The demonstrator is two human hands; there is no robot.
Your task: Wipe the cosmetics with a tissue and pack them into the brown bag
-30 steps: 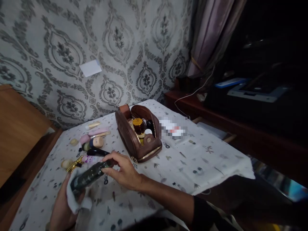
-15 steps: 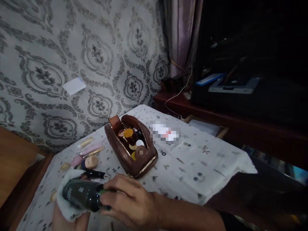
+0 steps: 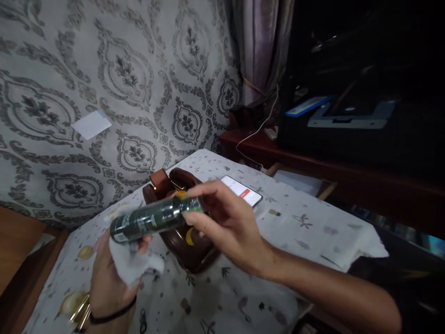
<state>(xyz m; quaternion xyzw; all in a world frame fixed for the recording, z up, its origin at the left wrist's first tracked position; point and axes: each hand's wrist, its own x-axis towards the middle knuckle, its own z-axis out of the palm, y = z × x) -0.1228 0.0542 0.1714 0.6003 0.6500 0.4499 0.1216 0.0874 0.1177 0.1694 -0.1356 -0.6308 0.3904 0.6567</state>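
Nearer than the brown bag point(image 3: 184, 253), to its left, lie shiny gold tubes point(image 3: 81, 311), at least 2. Before the bag, the left hand point(image 3: 104, 276) is curled round a soft, crumpled white cloth point(image 3: 128, 264), which likely cushions the dark green bottle point(image 3: 146, 220) (smooth, glossy, cylindrical). The right hand point(image 3: 239, 227) pinches the bottle's narrower end between thumb and fingers, seemingly steadying it slightly tilted. The bag looks leathery, its zipped mouth partly hidden. Right of the bag, a flat phone point(image 3: 248, 194) lies face up, perhaps for viewing; farther behind, a curtain point(image 3: 257, 51) hangs gathered into folds.
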